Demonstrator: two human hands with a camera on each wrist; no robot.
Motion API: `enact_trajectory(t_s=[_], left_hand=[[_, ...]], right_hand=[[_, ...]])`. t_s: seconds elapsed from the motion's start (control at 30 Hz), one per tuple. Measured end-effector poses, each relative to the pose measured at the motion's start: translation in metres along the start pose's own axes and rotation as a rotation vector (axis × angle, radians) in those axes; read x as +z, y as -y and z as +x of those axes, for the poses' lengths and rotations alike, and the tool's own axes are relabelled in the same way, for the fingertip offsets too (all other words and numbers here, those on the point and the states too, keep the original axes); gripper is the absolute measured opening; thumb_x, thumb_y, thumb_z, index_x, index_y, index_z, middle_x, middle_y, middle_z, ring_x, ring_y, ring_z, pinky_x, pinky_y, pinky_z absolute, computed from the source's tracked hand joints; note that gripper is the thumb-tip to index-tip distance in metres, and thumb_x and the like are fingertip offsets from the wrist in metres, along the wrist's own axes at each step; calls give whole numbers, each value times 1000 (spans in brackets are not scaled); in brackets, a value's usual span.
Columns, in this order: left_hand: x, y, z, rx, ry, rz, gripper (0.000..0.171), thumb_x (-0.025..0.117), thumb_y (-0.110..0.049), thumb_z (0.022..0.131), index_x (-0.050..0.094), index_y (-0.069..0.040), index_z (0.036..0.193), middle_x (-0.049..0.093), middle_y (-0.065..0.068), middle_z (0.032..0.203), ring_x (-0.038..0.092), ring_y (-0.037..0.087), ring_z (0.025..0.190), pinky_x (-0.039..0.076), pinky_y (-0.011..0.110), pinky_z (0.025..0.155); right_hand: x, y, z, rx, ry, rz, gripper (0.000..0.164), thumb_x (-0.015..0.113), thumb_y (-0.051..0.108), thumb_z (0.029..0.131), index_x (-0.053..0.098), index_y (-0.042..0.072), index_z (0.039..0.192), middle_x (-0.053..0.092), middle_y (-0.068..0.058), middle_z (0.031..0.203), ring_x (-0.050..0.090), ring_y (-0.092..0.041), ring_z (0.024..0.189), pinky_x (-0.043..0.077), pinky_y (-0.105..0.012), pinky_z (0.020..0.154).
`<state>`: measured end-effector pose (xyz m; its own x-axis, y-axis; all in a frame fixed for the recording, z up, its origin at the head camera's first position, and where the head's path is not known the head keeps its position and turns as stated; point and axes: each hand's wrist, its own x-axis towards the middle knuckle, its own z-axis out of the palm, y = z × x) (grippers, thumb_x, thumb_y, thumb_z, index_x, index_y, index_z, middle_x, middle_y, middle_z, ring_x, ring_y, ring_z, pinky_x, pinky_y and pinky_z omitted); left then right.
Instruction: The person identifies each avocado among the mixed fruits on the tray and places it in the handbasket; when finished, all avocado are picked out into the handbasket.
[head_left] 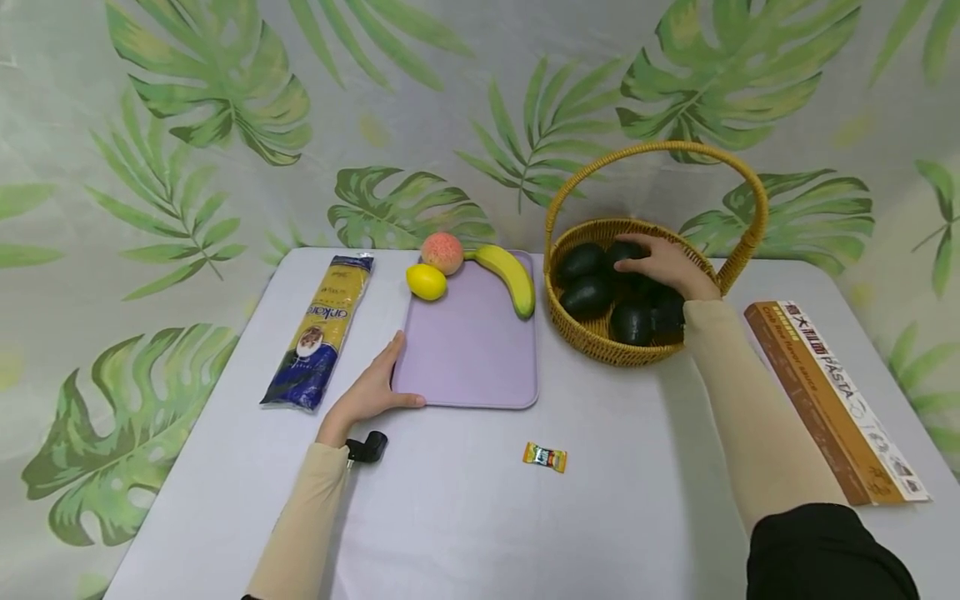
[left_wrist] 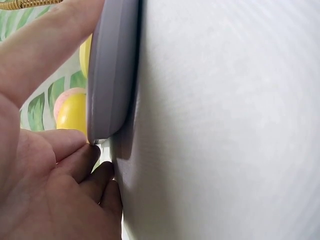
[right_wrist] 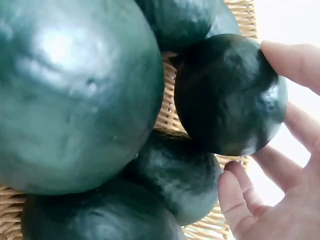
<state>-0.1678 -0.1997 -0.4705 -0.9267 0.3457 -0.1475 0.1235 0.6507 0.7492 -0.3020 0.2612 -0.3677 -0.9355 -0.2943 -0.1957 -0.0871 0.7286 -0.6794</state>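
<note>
My left hand [head_left: 372, 389] spans the near left corner of a lilac tray [head_left: 468, 354], its thumb along the front edge and its fingers at the left side. In the left wrist view, the thumb and a fingertip touch the tray's rim [left_wrist: 114, 70]. At the tray's far end are a peach [head_left: 442, 252], a lemon [head_left: 426, 282] and a banana [head_left: 510, 275]. Over at the right, my right hand [head_left: 667, 265] reaches into a wicker basket [head_left: 573, 337] of several dark green avocados [head_left: 587, 297]. Its thumb and fingers grip one avocado [right_wrist: 230, 95].
A blue and yellow pasta packet [head_left: 318, 333] lies left of the tray. On the right is a long brown and white pasta box [head_left: 836, 400]. A small wrapped candy [head_left: 545, 457] lies near the front. The basket's tall handle [head_left: 660, 147] arches above it.
</note>
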Motion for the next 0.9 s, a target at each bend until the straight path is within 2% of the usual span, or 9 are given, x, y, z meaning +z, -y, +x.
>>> enact_trajectory(t_s=[0.27,0.53,0.73,0.9], left_hand=[[0,3,2,-10,1,-2,118,83,-33,74,1,-1,152,-2,17,158,2,33,143,7,47,114],[1,3,-1,-22,5,-7,119,83,-34,73,1,-2,152,-2,16,158,2,31,144,7,46,114],[1,4,-1,-26,4,-5,119,83,-33,74,1,-3,153,-2,15,158,2,31,144,7,46,114],[1,4,1,-11,-1,-3,118,83,-34,74,1,-3,153,-2,15,158,2,31,144,7,46,114]], right_hand=[[2,-1,5,-22,58,-31,61,53,23,97,28,5,150,17,-27,153,15,-48,136,17,-63,105],[4,-6,1,-26,-22,30,61,59,19,94,32,-2,145,26,-29,147,26,-46,132,24,-59,104],[3,-4,2,-17,-38,-20,58,50,26,99,30,-1,147,24,-30,149,25,-48,132,24,-60,104],[1,-1,3,-37,-46,1,58,51,20,98,28,-4,146,25,-31,148,26,-48,132,25,-59,104]])
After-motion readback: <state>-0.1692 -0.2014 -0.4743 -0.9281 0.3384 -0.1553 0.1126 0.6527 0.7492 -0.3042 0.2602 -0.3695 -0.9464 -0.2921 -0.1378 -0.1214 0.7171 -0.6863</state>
